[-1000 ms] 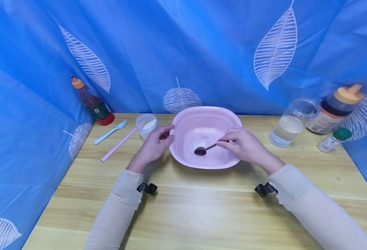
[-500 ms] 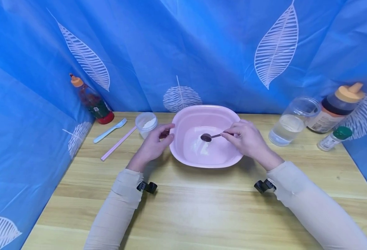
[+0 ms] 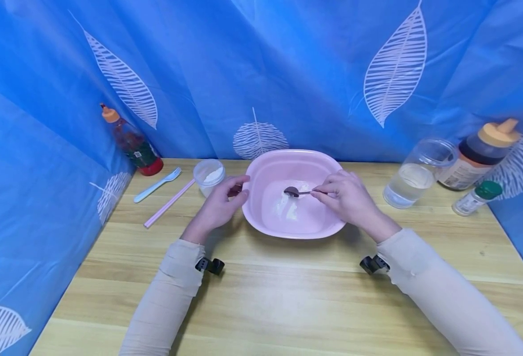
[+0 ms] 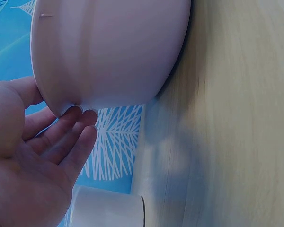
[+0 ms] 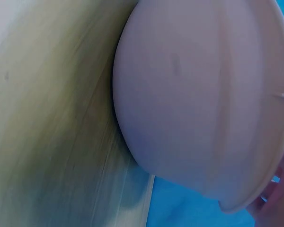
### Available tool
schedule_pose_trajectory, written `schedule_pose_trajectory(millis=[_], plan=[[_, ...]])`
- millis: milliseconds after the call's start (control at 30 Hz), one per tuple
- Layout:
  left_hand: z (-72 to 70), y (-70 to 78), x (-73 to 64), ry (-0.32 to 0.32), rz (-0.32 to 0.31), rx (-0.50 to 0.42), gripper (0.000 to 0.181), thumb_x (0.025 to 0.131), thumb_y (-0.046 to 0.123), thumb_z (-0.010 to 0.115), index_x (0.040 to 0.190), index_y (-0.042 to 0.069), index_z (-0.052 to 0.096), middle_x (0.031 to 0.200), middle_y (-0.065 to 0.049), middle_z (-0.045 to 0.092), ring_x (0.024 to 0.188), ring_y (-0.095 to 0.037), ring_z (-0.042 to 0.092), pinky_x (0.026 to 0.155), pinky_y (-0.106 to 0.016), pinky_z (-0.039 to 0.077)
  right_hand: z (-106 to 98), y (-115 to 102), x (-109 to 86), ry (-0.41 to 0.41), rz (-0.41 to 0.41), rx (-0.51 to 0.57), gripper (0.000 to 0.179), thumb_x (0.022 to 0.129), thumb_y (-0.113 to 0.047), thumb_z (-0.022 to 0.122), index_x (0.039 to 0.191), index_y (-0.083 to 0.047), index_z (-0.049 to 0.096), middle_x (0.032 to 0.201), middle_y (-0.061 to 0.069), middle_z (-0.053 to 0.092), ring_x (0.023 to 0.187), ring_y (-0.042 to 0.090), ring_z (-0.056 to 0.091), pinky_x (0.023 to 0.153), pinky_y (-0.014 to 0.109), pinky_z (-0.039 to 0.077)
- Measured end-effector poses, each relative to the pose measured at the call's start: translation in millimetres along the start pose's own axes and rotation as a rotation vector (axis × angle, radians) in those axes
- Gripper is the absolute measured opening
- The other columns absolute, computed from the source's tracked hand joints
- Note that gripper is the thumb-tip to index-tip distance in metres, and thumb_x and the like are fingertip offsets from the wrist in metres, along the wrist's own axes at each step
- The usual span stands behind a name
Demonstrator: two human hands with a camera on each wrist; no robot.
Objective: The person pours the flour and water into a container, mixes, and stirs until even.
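Observation:
A pink plastic basin [image 3: 261,217] stands on the table in the head view. My left hand [image 3: 220,205] grips its left rim, thumb and fingers at the edge, as the left wrist view of that hand [image 4: 38,156] also shows. Over the basin's right side, my right hand [image 3: 348,200] pinches the handle of a dark brown measuring spoon [image 3: 291,191]. Its bowl is low inside the basin; whether it touches the bottom I cannot tell. Pale patches lie below the spoon, either powder or glare. In the right wrist view the basin wall [image 5: 180,94] hides the spoon.
Left of the basin are a tub of white powder [image 3: 209,178], pink chopsticks [image 3: 168,204], a blue fork [image 3: 156,186] and a red sauce bottle [image 3: 137,148]. To the right stand a pitcher of clear liquid [image 3: 406,183], a dark sauce bottle [image 3: 475,158] and a green-capped shaker [image 3: 475,199].
The spoon's bowl has moved from the basin's front part toward its back, then slightly left, and has tilted. My left hand has stayed at the rim.

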State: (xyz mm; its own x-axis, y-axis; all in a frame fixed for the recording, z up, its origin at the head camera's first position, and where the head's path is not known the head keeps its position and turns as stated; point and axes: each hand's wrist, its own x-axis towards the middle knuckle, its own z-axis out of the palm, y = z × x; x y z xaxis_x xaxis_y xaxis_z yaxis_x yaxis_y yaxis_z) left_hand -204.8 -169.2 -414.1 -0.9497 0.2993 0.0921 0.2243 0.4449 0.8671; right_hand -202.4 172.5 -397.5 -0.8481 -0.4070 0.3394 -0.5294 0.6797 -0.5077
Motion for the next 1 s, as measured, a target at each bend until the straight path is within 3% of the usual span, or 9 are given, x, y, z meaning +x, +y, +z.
schedule_pose_trajectory(millis=[233, 667, 833, 1000], plan=[[0.3, -0.7, -1.3, 0.008, 0.005, -0.006, 0.046, 0.108, 0.010, 0.060, 0.152, -0.003, 0.057, 0.146, -0.024, 0.062, 0.130, -0.040, 0.064, 0.116, -0.054, 0.052, 1.5, -3.6, -2.9, -0.041, -0.121, 0.055, 0.009, 0.090, -0.008, 0.086, 0.099, -0.011, 0.089, 0.085, -0.001, 0.075, 0.088, 0.020, 0.057, 0.083, 0.038, 0.042], [-0.6, -0.2, -1.5, -0.003, -0.010, -0.003, 0.047, 0.109, 0.013, 0.060, 0.153, 0.000, 0.056, 0.148, -0.022, 0.061, 0.131, -0.039, 0.063, 0.117, -0.054, 0.052, -9.1, -2.3, -12.2, -0.143, -0.122, 0.099, 0.008, 0.090, -0.008, 0.086, 0.096, -0.013, 0.088, 0.088, -0.007, 0.072, 0.094, 0.014, 0.054, 0.089, 0.038, 0.043], [-0.3, -0.4, -0.5, -0.010, -0.012, -0.003, 0.048, 0.109, 0.015, 0.060, 0.154, 0.000, 0.055, 0.150, -0.022, 0.060, 0.132, -0.039, 0.062, 0.118, -0.055, 0.051, -10.3, 0.7, -13.5, -0.133, -0.147, 0.088, 0.008, 0.091, -0.009, 0.085, 0.096, -0.015, 0.088, 0.087, -0.008, 0.072, 0.094, 0.014, 0.054, 0.089, 0.039, 0.042], [0.1, 0.6, 0.0, -0.010, -0.019, -0.011, 0.048, 0.109, 0.015, 0.060, 0.154, 0.001, 0.056, 0.150, -0.021, 0.060, 0.133, -0.039, 0.062, 0.118, -0.054, 0.051, -9.6, 1.9, -12.5, -0.073, -0.128, 0.043, 0.007, 0.091, -0.008, 0.085, 0.097, -0.011, 0.088, 0.086, -0.003, 0.072, 0.093, 0.018, 0.055, 0.089, 0.041, 0.041]])
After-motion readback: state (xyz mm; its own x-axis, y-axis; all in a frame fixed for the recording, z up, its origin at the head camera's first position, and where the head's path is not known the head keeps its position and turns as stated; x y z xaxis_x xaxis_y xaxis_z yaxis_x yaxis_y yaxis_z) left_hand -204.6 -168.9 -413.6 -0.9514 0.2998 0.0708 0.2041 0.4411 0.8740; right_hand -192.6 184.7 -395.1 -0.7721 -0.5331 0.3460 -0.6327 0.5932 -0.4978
